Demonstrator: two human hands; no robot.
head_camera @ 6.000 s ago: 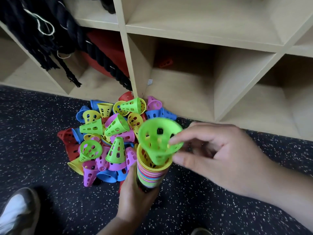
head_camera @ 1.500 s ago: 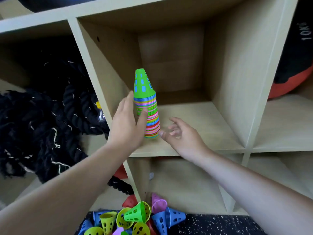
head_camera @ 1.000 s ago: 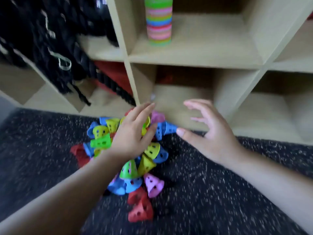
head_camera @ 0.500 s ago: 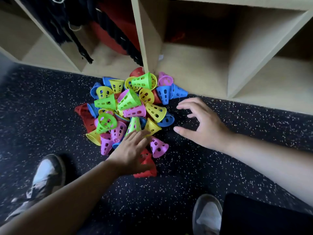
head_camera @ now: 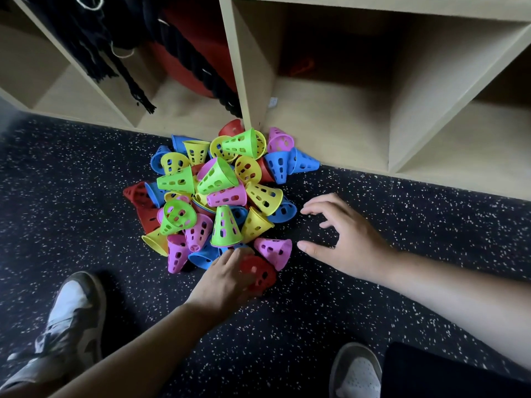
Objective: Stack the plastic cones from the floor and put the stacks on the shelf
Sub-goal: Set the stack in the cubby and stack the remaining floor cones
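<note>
Left hand [head_camera: 227,278] curled around a red cone [head_camera: 258,272] at the near edge of the cone pile [head_camera: 218,193], grip closed on it. Right hand [head_camera: 349,239] hovering just right of the pile, fingers spread apart, holding nothing. Pile on speckled floor [head_camera: 316,326] before the shelf [head_camera: 330,119].

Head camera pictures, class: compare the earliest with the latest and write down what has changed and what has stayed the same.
The tall stack, held over the floor six seconds ago, was set upright on a shelf and let go. Both hands came back down: the left hand now closes on a red cone at the pile's near edge; the right hand hovers open beside it. The pile of loose cones lies much as before.
</note>
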